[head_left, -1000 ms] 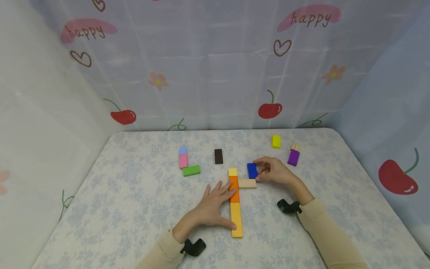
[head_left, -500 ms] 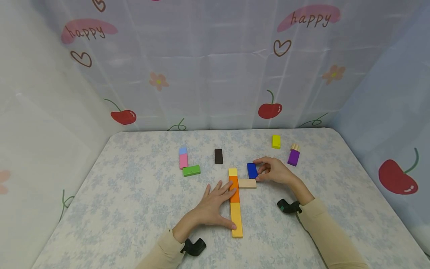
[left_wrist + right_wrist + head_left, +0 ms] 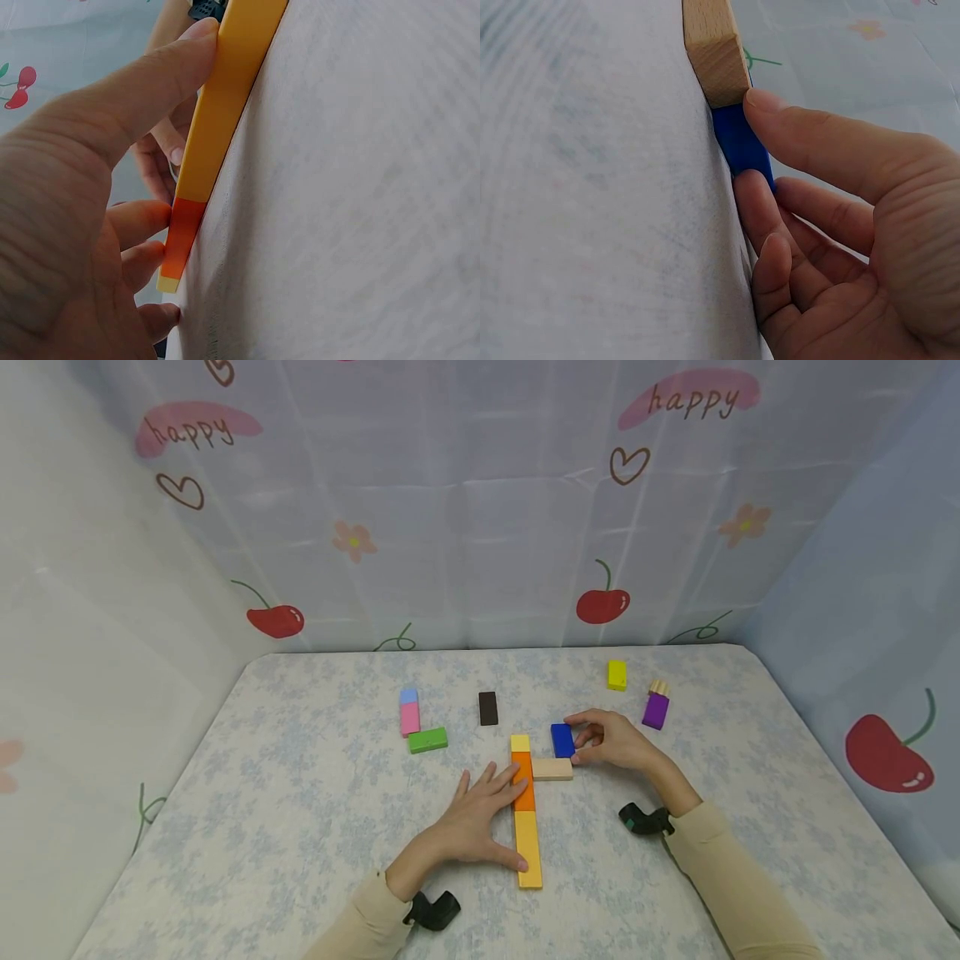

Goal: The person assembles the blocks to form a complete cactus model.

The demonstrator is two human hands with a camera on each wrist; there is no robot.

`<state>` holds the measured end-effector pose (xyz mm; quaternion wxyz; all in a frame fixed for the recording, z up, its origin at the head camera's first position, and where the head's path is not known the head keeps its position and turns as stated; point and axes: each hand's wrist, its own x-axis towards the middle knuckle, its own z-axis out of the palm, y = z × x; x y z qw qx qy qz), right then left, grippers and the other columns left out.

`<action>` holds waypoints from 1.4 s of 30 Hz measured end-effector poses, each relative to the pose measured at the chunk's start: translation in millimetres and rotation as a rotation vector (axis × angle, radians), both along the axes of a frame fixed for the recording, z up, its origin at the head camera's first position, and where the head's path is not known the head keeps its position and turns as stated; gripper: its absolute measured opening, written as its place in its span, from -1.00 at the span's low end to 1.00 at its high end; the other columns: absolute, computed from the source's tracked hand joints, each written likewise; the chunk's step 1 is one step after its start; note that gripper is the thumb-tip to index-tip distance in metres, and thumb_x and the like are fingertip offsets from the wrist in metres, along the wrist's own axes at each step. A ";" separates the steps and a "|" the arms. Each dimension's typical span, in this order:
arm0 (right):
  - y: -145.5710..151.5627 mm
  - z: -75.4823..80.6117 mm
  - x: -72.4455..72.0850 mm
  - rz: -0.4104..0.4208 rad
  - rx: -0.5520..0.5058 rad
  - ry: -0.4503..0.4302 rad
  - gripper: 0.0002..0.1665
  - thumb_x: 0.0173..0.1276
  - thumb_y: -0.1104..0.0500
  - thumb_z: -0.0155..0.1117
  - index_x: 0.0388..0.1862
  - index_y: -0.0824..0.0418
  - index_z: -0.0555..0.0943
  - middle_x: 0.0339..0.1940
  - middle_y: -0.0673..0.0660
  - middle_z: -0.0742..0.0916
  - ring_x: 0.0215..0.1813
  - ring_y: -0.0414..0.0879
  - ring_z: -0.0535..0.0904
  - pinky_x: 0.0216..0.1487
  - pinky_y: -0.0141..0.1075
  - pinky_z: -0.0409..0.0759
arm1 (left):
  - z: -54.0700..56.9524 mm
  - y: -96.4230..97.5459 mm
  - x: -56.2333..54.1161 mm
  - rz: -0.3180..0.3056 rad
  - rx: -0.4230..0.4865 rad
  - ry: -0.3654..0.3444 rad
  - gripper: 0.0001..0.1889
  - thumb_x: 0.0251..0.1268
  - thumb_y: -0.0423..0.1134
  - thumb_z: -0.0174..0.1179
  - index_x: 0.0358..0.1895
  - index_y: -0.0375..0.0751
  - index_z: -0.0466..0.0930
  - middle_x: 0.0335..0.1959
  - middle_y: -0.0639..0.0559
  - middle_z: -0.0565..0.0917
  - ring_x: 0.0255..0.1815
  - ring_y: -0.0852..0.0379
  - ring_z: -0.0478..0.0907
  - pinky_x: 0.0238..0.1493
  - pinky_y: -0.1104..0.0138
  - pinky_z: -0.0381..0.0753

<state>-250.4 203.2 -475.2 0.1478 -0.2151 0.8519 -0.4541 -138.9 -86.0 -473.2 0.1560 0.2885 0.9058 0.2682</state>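
Left fingers [image 3: 142, 223] spread, right fingers [image 3: 760, 202] bent

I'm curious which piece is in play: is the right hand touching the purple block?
No, the right hand touches the blue block, while the purple block lies apart from both.

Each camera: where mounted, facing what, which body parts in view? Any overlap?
Head: on the head, facing forward and down at the table and backdrop; left hand, right hand and sleeves show.
Left wrist: on that wrist, facing the long yellow block and orange block; left hand, part of right hand behind.
Right wrist: on that wrist, facing the blue block and wooden block; right hand shows.
Shared: head and right wrist both show the blue block.
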 end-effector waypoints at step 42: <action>38.0 27.0 -65.0 -0.369 0.131 0.120 -0.03 0.24 0.25 0.42 0.55 0.23 0.15 0.49 0.38 0.24 0.32 0.35 0.39 0.19 0.16 0.52 | 0.3 -1.6 -0.7 -0.009 0.011 -0.006 0.14 -0.16 0.29 0.48 0.55 0.03 0.11 0.62 0.10 -0.09 0.63 -0.13 -0.29 0.48 -0.26 -0.39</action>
